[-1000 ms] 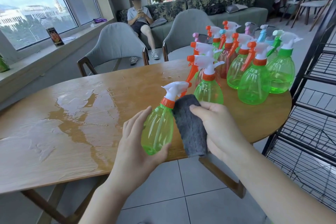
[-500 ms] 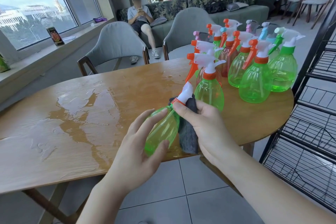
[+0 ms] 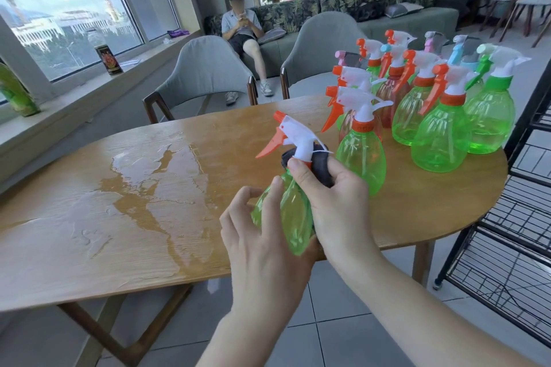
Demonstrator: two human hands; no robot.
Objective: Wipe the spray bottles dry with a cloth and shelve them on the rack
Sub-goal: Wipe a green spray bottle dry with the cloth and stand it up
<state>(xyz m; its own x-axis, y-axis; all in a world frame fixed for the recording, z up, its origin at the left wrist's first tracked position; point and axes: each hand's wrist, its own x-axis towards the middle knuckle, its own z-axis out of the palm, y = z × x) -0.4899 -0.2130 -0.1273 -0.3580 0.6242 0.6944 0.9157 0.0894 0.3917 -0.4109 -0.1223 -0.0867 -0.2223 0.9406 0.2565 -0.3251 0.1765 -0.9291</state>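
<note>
**One bottle in hand, a dozen still waiting**

Over the near tabletop (image 3: 417, 211) edge, at about six o'clock: held tilted, a green spray bottle (image 3: 286, 217), nozzle toward eleven o'clock. Cradled from below by the left hand (image 3: 259, 247), palm under the base, fingers (image 3: 275, 197) curled loosely round the body. Wrapped at the neck by a dark grey cloth (image 3: 322, 168), pinched there by the right hand (image 3: 331, 205), thumb and fingers closed round cloth and collar together, just beneath the white trigger head (image 3: 298, 137).

Judged as early in the job. Wiping under way on this one bottle only; neck being dried, body perhaps done, cannot tell. Clustered at one to two o'clock on the tabletop: roughly a dozen more bottles (image 3: 438, 140), mostly green with orange or green collars, one reddish, all standing upright and close together, none shelved as far as seen. Spread at nine o'clock: a wide puddle (image 3: 155, 188) on the wood, well apart from the hands.

Standing at three o'clock, just beside the tabletop: the black wire rack (image 3: 507, 247), its visible shelves holding no bottle. Left to do, by this reckoning: finish this bottle, shelve it, then repeat for the rest.
</note>
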